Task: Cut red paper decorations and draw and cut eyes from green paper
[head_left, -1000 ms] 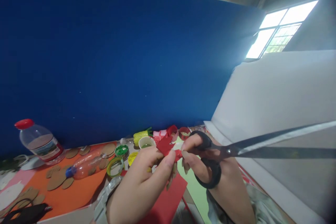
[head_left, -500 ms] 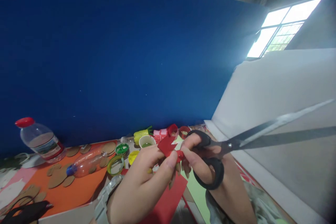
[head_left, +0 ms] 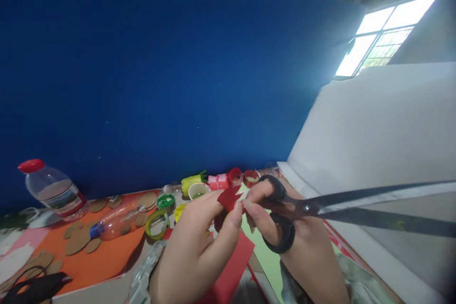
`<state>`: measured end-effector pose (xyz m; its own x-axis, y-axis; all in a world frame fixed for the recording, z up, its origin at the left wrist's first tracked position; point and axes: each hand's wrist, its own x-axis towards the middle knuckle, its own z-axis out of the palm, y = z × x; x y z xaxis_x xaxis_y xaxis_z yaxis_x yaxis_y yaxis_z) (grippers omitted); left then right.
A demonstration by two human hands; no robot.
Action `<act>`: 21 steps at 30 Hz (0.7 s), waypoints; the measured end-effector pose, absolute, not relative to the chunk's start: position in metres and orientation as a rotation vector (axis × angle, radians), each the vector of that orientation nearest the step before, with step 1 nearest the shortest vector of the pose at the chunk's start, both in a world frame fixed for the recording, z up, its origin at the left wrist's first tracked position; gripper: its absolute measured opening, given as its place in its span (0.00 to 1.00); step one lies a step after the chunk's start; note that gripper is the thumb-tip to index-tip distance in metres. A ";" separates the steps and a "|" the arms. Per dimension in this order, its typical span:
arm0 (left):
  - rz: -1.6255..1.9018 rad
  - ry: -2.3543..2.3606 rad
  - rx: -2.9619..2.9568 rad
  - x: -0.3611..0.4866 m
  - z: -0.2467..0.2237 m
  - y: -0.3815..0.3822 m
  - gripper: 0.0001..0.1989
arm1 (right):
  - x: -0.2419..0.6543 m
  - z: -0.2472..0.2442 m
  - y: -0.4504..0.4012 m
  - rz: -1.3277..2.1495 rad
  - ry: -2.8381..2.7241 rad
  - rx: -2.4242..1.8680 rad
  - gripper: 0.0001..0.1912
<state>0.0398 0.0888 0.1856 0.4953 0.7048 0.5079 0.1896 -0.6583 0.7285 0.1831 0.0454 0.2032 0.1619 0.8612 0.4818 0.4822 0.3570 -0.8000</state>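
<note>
Red paper piece (head_left: 228, 198): it is sitting pinched between the two hands, above the table, its jagged points facing up and to the right.
Left hand (head_left: 199, 242): it is closing thumb and fingers on the paper, with hardly any gap between them.
Right hand (head_left: 270, 228): it is curling through the handles of the black scissors (head_left: 306, 208), while its fingertips are meeting at the paper's lower right edge, beside the left thumb.
Scissors blades: they are standing parted and pointing to the right, away from the paper.
Under the hands: a red sheet (head_left: 231, 270) is lying beside a pale green sheet (head_left: 265, 261).
Left of the hands: an orange sheet (head_left: 107, 266) is bearing cardboard pieces (head_left: 76, 242) and a blue-capped bottle (head_left: 116, 223), lying on its side.
Behind the left hand: a white cup (head_left: 191, 194) is standing near a green tub (head_left: 166, 203).
</note>
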 end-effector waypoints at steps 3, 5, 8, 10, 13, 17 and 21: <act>1.110 0.748 2.170 0.040 0.186 0.089 0.12 | 0.183 0.201 0.045 0.445 -1.443 -1.310 0.08; 1.085 0.727 2.181 0.039 0.186 0.089 0.11 | 0.184 0.198 0.046 0.436 -1.434 -1.317 0.09; 1.093 0.672 2.171 0.039 0.186 0.089 0.09 | 0.185 0.196 0.045 0.407 -1.431 -1.326 0.08; 1.125 0.641 2.172 0.039 0.185 0.090 0.09 | 0.186 0.195 0.044 0.376 -1.430 -1.348 0.08; 1.175 0.608 2.190 0.040 0.184 0.092 0.08 | 0.186 0.196 0.043 0.352 -1.455 -1.377 0.08; 1.238 0.609 2.203 0.040 0.182 0.092 0.08 | 0.185 0.197 0.042 0.362 -1.433 -1.346 0.08; 1.285 0.657 2.185 0.039 0.180 0.092 0.09 | 0.184 0.195 0.041 0.348 -1.393 -1.251 0.04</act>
